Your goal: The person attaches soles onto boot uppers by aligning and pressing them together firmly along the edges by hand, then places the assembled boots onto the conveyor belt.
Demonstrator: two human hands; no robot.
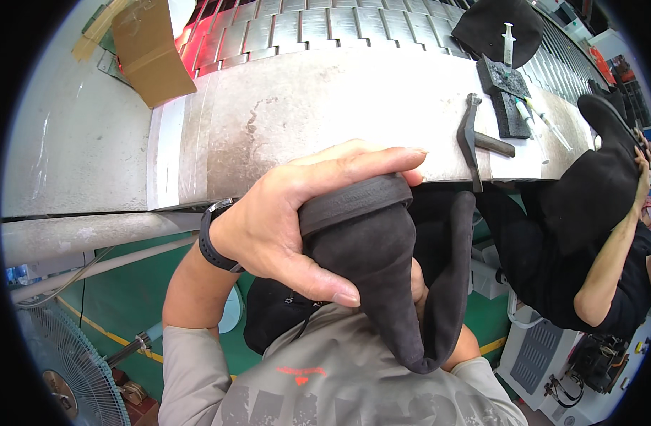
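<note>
A black suede-like boot [389, 255] with a thick dark sole [354, 204] is held up in front of my chest. Its soft shaft hangs down and folds back up on the right. My left hand [283, 213], with a dark watch on its wrist, is closed around the sole end, fingers over the sole and thumb on the upper. Only a small part of my right hand [417, 282] shows in the gap behind the boot. Its fingers are mostly hidden, so its grip cannot be made out.
Beyond my hands runs a white worktop edge [318, 92] beside a metal slat conveyor [325, 27]. A hammer [474, 138] and syringes in a black block [506, 85] lie at right. Cardboard [148, 57] stands left, a fan [69, 369] below. A co-worker [616, 277] handles another boot.
</note>
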